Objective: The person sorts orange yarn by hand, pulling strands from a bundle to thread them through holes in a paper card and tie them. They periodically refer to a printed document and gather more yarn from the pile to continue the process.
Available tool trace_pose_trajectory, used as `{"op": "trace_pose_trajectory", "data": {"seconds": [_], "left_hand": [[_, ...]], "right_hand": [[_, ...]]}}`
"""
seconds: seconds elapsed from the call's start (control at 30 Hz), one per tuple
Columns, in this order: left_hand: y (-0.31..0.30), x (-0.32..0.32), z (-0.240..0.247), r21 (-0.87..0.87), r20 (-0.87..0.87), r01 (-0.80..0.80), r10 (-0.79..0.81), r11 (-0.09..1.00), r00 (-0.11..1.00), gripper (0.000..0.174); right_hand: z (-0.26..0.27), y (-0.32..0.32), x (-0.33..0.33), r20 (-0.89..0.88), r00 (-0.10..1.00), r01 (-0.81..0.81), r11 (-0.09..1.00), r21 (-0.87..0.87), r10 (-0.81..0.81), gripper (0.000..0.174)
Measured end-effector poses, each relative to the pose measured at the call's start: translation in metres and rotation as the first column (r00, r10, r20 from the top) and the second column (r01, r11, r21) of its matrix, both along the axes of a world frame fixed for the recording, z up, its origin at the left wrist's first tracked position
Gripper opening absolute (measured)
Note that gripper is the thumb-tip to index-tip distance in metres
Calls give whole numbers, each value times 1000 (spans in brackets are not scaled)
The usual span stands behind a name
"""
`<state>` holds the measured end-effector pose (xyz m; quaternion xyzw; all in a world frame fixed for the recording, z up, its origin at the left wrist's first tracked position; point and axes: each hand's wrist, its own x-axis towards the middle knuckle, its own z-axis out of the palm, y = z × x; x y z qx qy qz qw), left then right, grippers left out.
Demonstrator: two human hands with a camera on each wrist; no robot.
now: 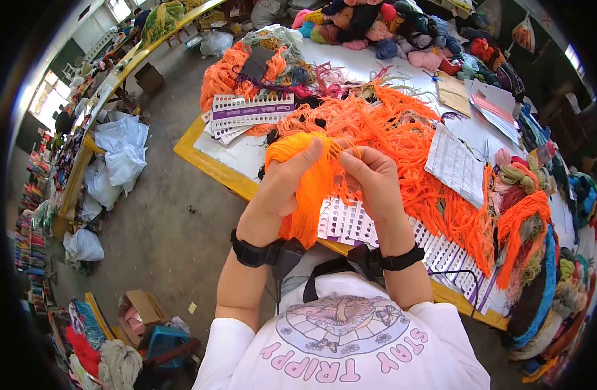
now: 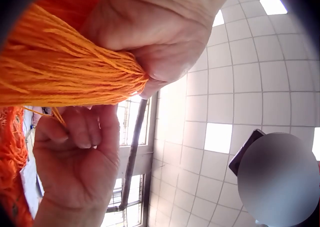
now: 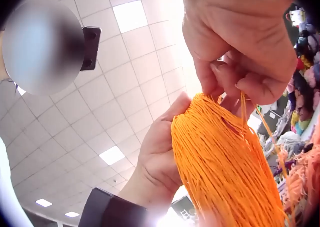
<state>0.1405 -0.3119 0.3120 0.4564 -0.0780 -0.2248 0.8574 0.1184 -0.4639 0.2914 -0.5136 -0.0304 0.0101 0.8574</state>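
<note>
My left hand (image 1: 286,179) grips a thick orange yarn skein (image 1: 314,188) near its top, thumb over the strands, and the rest hangs down past the wrist. Close beside it, my right hand (image 1: 375,179) pinches a few thin orange strands between thumb and curled fingers. In the right wrist view those fingers (image 3: 235,82) are at the top of the skein (image 3: 225,157), with a loose strand trailing down to the right. The left wrist view has the skein's strands (image 2: 75,67) gathered under the left hand (image 2: 165,32), while the right hand (image 2: 80,157) is below.
A heap of orange yarn (image 1: 389,130) spreads over the table (image 1: 210,156). Punched sample cards (image 1: 253,110) lie at its left and along the front edge. A printed sheet (image 1: 454,166) rests on the heap. Coloured yarn piles (image 1: 376,26) line the back. White bags (image 1: 123,146) stand at left.
</note>
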Motion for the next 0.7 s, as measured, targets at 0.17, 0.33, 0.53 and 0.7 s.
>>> {"op": "trace_pose_trajectory", "data": {"seconds": [0.17,0.33,0.53,0.7], "left_hand": [[5,0,3,-31,-51,-49,48,998,998,28],[9,7,-12,-61,-87,-22,17,998,996,27],[0,7,-12,-2,-57,-40,40,999,998,23],[1,14,-19,5,-107,-38,39,999,994,26]], "right_hand": [[-10,-4,4,16,999,39,999,33,-39,15],[-12,0,4,4,1000,18,990,141,-19,15],[-9,1,2,-1,1000,-28,987,156,29,16],[-13,-7,6,-72,995,-49,981,188,63,18]]}}
